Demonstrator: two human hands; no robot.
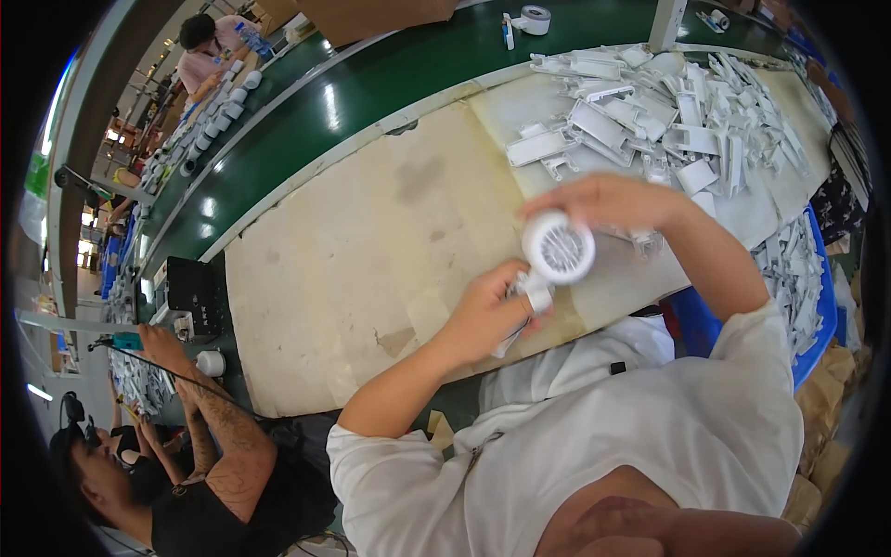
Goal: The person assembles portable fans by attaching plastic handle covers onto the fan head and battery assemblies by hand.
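A white handheld fan (560,248) with a round grilled head is held over the front of the worktable. My left hand (484,314) is closed around its handle, below the head, and a pale end of a part shows under the fingers. My right hand (608,201) is at the upper rim of the fan head, its fingers smeared by motion. Whether those fingers grip the rim or only touch it, I cannot tell. Beyond my right hand lies a heap of white plastic shell parts (601,125), loosely piled on the table's right side.
Worn beige sheeting (325,269) covers the worktable. A green conveyor surface (343,97) runs behind it, with a white tape roll (535,19). On the right a blue bin (806,306) holds more white parts. A co-worker in black (213,492) works at the left beside a black box (193,297).
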